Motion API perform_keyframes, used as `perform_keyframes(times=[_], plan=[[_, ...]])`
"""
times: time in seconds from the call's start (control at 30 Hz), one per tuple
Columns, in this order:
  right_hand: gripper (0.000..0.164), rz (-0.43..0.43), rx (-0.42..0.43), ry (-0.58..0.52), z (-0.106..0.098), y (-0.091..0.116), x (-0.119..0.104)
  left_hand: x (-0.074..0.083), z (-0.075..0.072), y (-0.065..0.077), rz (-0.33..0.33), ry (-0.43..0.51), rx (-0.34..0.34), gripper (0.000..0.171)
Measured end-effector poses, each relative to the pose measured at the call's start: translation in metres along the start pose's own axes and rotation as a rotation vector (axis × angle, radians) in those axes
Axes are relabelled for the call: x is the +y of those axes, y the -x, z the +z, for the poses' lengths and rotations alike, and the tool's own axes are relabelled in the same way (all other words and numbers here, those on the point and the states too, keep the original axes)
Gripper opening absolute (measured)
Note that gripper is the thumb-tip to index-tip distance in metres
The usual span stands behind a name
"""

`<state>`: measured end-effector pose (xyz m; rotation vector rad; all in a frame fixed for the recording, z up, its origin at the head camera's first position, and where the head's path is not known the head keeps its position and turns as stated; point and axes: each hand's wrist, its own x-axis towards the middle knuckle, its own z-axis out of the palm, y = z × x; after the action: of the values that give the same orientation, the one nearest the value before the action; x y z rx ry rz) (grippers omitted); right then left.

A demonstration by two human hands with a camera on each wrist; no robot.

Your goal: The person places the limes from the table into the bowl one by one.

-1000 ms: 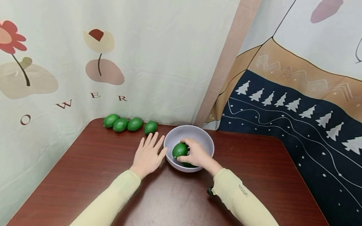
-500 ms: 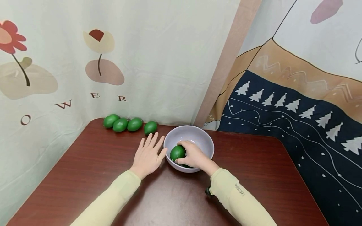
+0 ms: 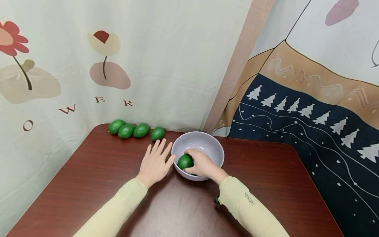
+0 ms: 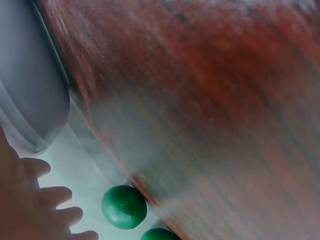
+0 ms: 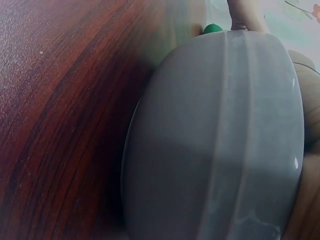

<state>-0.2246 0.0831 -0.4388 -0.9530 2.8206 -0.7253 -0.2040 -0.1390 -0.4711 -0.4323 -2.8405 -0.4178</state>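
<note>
Inside the pale purple bowl point(image 3: 211, 144), my right hand point(image 3: 204, 164) grips a green lime point(image 3: 185, 162) between thumb and fingers, low against the near left wall. What lies under that hand is mostly hidden. My left hand point(image 3: 154, 163) is spread with straight fingers just left of the bowl, its thumb right at the rim. In the left wrist view, the fingers point(image 4: 55, 195) of that hand point towards a lime point(image 4: 124, 207) near the table's far edge. The bowl's outer wall point(image 5: 190, 140) fills much of the right wrist view and hides the held lime.
Several limes point(image 3: 141, 130) stand in a row along the back left of the dark red wooden table point(image 3: 260, 184). The rightmost lime point(image 3: 157, 133) is just beyond my left fingertips. Behind the table hang a pale flowered curtain point(image 3: 165, 65) and a dark blue patterned cloth point(image 3: 278, 125).
My right hand has moved slightly left and down within the bowl, carrying the lime from near its middle to the near left wall. The left hand stays where it was.
</note>
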Motion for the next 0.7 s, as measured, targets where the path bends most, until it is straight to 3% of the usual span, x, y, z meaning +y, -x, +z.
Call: perform_keyframes(times=[0.7], plan=[[0.058,0.012,-0.039,0.001,-0.0015,-0.0001,-0.0033,-0.0015,0.0004,0.0002,0.001,-0.004,-0.014,0.062]])
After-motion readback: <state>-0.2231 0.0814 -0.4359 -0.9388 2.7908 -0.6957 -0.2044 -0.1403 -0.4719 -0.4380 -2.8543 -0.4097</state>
